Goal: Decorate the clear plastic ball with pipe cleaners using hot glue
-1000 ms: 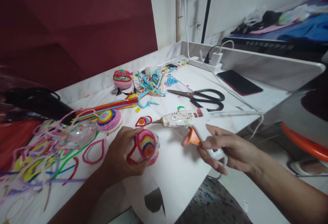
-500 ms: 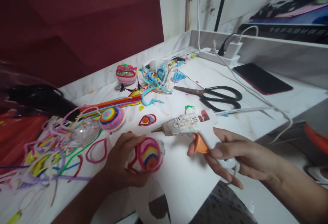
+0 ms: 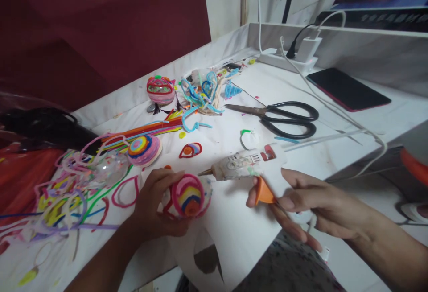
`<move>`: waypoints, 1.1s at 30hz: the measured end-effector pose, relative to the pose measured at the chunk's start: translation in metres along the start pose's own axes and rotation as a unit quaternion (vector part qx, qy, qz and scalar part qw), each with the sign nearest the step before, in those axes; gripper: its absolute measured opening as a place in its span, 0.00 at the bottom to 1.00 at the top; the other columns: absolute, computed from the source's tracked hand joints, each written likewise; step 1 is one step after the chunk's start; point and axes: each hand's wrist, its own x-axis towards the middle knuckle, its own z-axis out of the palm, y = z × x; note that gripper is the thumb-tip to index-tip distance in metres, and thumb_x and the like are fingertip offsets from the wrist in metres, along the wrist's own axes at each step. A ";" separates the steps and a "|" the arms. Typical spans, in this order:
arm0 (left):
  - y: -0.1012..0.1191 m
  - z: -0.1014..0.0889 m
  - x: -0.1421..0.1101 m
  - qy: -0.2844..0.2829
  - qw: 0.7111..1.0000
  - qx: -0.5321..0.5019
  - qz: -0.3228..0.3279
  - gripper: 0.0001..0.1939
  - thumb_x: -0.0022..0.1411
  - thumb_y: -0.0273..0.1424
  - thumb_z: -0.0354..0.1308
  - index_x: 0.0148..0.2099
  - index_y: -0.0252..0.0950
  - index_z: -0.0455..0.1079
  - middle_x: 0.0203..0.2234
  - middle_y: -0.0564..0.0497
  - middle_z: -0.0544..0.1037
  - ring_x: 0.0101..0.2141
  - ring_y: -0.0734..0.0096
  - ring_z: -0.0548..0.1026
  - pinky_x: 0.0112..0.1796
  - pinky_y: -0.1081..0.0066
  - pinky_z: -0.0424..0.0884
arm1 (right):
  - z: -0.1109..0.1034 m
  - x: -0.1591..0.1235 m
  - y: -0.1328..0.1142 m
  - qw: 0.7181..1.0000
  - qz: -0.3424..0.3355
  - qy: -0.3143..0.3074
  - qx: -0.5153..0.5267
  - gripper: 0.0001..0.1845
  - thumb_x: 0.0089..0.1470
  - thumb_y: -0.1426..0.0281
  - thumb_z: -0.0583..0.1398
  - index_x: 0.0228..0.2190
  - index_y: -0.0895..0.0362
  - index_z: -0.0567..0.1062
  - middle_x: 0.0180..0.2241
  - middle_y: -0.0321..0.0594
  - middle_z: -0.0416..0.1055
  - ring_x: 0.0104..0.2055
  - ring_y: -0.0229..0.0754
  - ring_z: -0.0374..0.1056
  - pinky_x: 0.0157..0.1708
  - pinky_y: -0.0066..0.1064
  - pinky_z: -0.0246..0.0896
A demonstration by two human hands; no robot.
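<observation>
My left hand point(image 3: 159, 207) is closed around a clear ball decorated with coloured pipe cleaners point(image 3: 190, 196), its pink, yellow, blue and orange arcs facing me. My right hand point(image 3: 297, 203) grips a white glue gun point(image 3: 242, 166) by the handle, with fingers at its orange trigger point(image 3: 265, 191). The gun's metal nozzle points left, close to the top of the ball; whether they touch I cannot tell. Beneath both hands lies a sheet of white paper point(image 3: 234, 220) with a hole cut in it. Behind the ball rests a red-edged eye-shaped piece point(image 3: 190, 150).
Black-handled scissors point(image 3: 289, 118) and a phone point(image 3: 347, 88) lie at the right, near a power strip point(image 3: 287, 61). A striped ball point(image 3: 144, 150), a clear ball point(image 3: 112, 167) and tangled pipe cleaners point(image 3: 60, 203) cover the left. Another decorated ball point(image 3: 160, 90) stands at the back.
The view has shifted slightly. My left hand still holds the decorated ball, and the glue gun's nozzle now sits nearer the ball's top edge.
</observation>
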 end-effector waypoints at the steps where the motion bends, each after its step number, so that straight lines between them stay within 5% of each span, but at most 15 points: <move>1: 0.000 0.000 0.001 0.003 1.000 0.000 0.004 0.37 0.45 0.33 0.61 0.59 0.42 0.58 0.39 0.47 0.69 0.37 0.59 0.73 0.38 0.58 0.75 | 0.000 0.000 0.001 1.000 -0.002 0.002 0.003 0.27 0.51 0.71 0.60 0.53 0.67 0.70 0.17 0.39 0.70 0.15 0.35 0.64 0.11 0.20 0.62; 17: 0.003 0.004 -0.001 0.018 1.000 -0.003 0.000 0.38 0.46 0.33 0.62 0.60 0.41 0.56 0.40 0.45 0.72 0.39 0.56 0.74 0.37 0.58 0.75 | 0.001 -0.004 -0.001 1.000 -0.007 0.005 -0.009 0.11 0.53 0.70 0.61 0.37 0.63 0.77 0.17 0.39 0.72 0.13 0.33 0.63 0.11 0.19 0.62; 25: 0.004 0.009 -0.004 0.028 0.998 -0.048 -0.008 0.37 0.48 0.30 0.61 0.61 0.38 0.56 0.42 0.43 0.71 0.41 0.57 0.73 0.39 0.58 0.75 | 0.011 -0.004 -0.010 0.999 0.018 0.022 -0.039 0.12 0.51 0.67 0.63 0.35 0.62 0.76 0.17 0.39 0.72 0.13 0.33 0.64 0.10 0.19 0.60; 33: 0.007 0.013 0.001 0.051 0.992 -0.115 -0.030 0.34 0.47 0.31 0.62 0.58 0.38 0.61 0.43 0.45 0.73 0.41 0.61 0.73 0.40 0.62 0.74 | 0.026 -0.011 -0.025 0.983 0.007 0.055 -0.175 0.19 0.52 0.61 0.64 0.41 0.63 0.75 0.18 0.39 0.71 0.14 0.33 0.63 0.13 0.20 0.59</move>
